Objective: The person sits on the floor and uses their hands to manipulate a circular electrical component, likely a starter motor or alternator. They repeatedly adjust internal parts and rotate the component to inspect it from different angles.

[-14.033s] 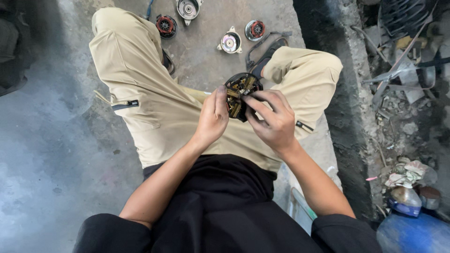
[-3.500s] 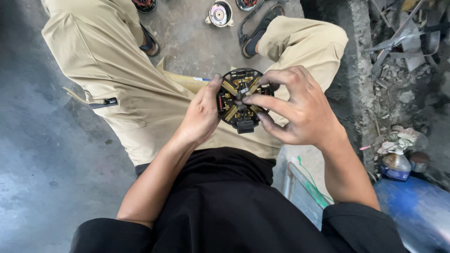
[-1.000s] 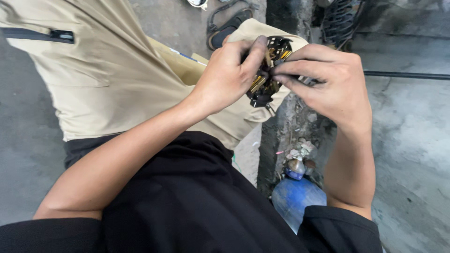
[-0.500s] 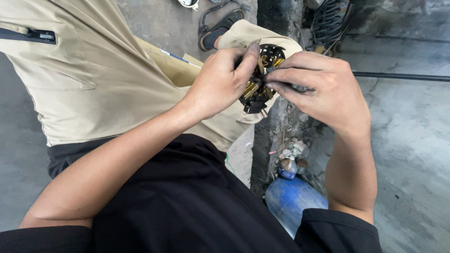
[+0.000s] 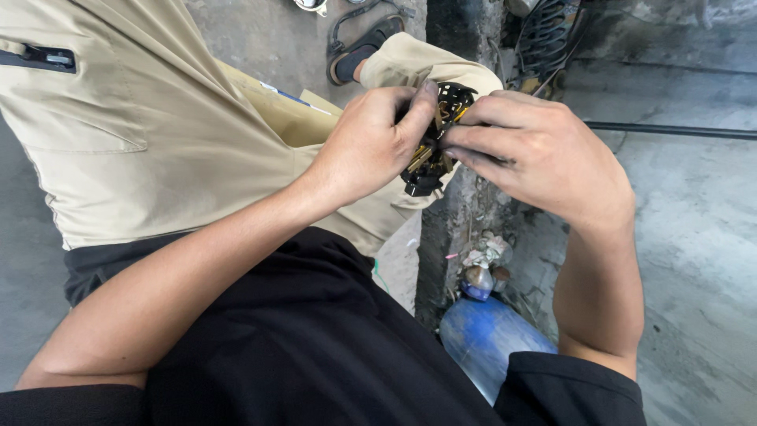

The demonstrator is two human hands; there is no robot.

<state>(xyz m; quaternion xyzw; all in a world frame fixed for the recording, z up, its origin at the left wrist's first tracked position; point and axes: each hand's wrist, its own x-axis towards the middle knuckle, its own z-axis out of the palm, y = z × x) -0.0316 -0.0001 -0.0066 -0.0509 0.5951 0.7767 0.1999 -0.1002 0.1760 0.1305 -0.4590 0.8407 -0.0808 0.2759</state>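
Observation:
I hold a round black part with brass-coloured contacts (image 5: 432, 150) in front of me, above my right knee. My left hand (image 5: 371, 146) grips it from the left, thumb pressed on its upper rim. My right hand (image 5: 536, 154) closes on it from the right, fingertips on its face. Most of the part is hidden between the fingers. I sit with beige trousers (image 5: 150, 126) and a black shirt (image 5: 300, 347) below the hands.
A blue cylinder (image 5: 489, 339) lies on the floor by my right side, with small debris (image 5: 482, 256) above it. A sandalled foot (image 5: 359, 55) rests at the top. A dark coiled part (image 5: 544, 39) and a thin black rod (image 5: 670, 130) lie on the concrete at right.
The view has swung to the right since the earliest frames, so the floor parts have left the picture. Over the last second both hands stay on the part, only shifting slightly.

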